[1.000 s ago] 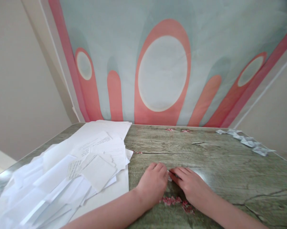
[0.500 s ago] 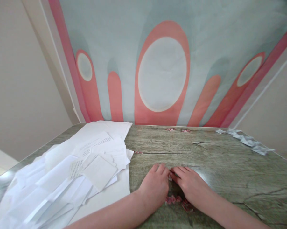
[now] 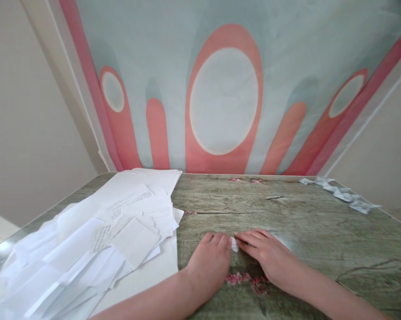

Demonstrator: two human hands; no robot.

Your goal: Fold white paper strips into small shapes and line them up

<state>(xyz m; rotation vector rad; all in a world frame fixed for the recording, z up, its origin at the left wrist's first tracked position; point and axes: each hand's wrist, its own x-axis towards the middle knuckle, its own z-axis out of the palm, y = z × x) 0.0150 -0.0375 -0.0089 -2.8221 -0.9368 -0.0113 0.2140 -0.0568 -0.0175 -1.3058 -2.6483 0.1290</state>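
Note:
A small folded piece of white paper [image 3: 234, 245] shows in the gap between my two hands, low over the wood-grain table. My left hand [image 3: 210, 262] has its fingers curled over the paper's left end, with the thumb hidden. From the other side, my right hand [image 3: 267, 251] pinches at the paper's right edge, fingers together and thumb beneath. Most of the paper is covered by the fingers, so its full shape is hidden.
A spread pile of white paper sheets [image 3: 134, 242], some printed, covers the table's left side. Several small folded white paper pieces [image 3: 342, 193] lie in a row at the far right edge. A wall with a red and pale-green picture [image 3: 174, 66] rises behind the table [image 3: 320, 231].
My hands have drawn slightly apart, and more of the white paper shows between them. The whole view has shifted a little.

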